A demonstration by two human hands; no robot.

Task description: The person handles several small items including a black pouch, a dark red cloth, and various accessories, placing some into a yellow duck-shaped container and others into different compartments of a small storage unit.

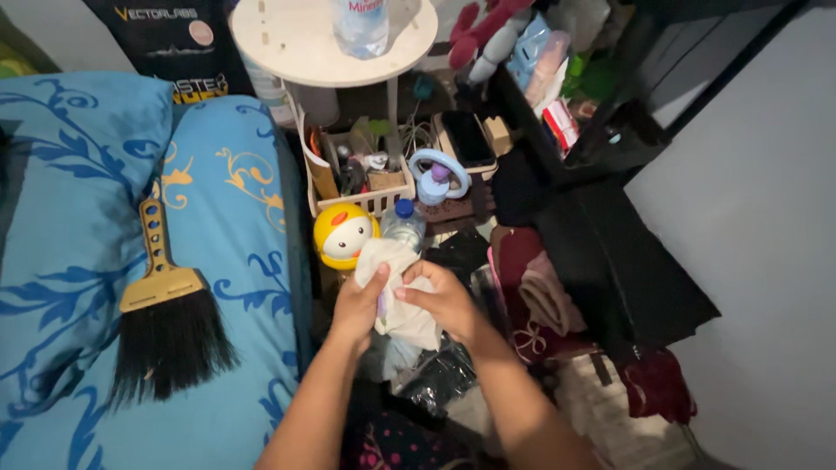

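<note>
White cloth point(396, 287), soft and crumpled, sits bunched between both hands above a cluttered floor. The left hand point(357, 309) closes around its left side, thumb pressed on top; the right hand point(446, 300) pinches its right edge with curled fingers. Just behind stand a clear plastic bottle point(403, 224) with a blue cap, partly hidden by the cloth, and a round yellow toy point(341, 233). A black-bristled brush point(165, 322) with a golden handle lies on the blue patterned bedding point(70, 226). Dark clothes below are hard to make out.
</note>
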